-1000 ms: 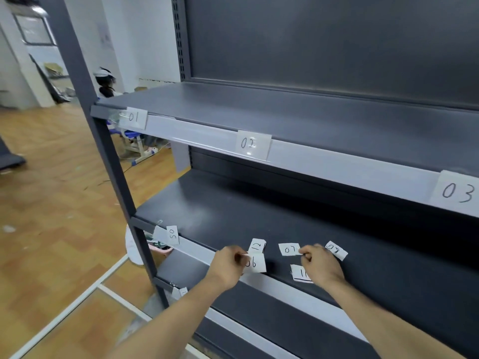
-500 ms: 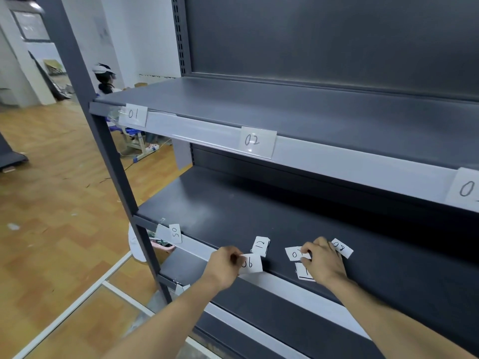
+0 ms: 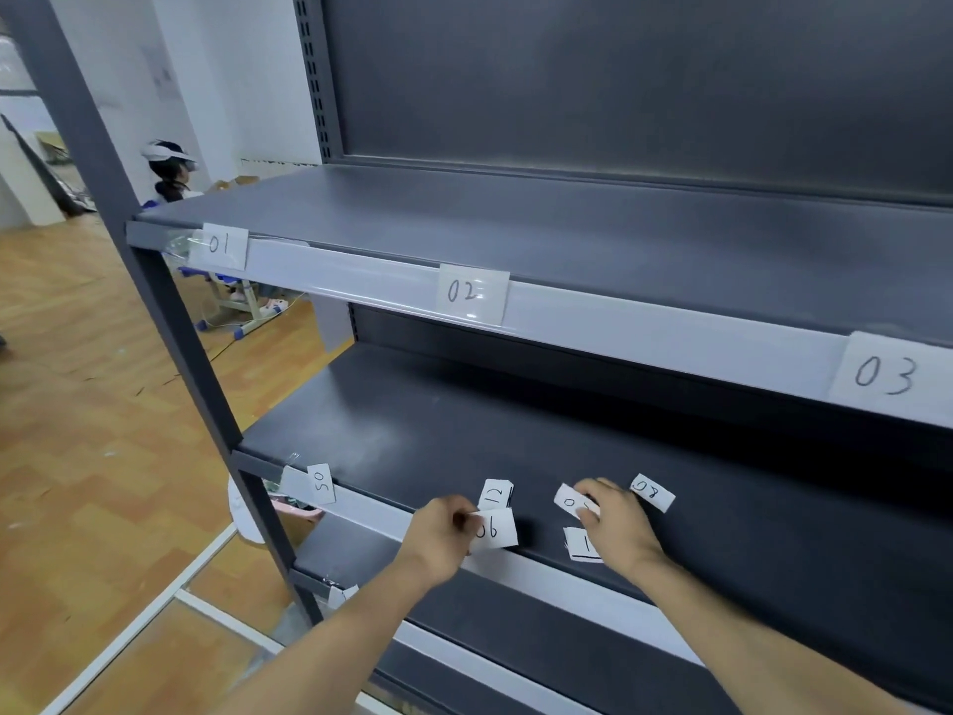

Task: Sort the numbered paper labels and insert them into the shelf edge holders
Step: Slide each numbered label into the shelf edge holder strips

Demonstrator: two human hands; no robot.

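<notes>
My left hand (image 3: 442,539) pinches the white label 06 (image 3: 496,530) at the front edge strip (image 3: 546,572) of the middle shelf. My right hand (image 3: 616,528) pinches another label (image 3: 570,502), whose number starts with 0 and is partly hidden by my fingers. Loose on the shelf lie label 12 (image 3: 496,493), label 08 (image 3: 653,491) and a label (image 3: 580,544) half under my right hand. Label 05 (image 3: 322,482) stands in the middle shelf's strip at the left. Labels 01 (image 3: 220,246), 02 (image 3: 472,294) and 03 (image 3: 887,376) sit in the top shelf's holder.
The dark grey shelf unit has an upright post (image 3: 170,322) at the left. A lower shelf (image 3: 356,552) sits below. A person wearing a white headset (image 3: 167,170) sits in the background on the wooden floor (image 3: 87,415).
My left hand has shifted label 06 slightly along the strip. My right hand has closed on the 0-numbered label and lifted its edge. The camera moved a little.
</notes>
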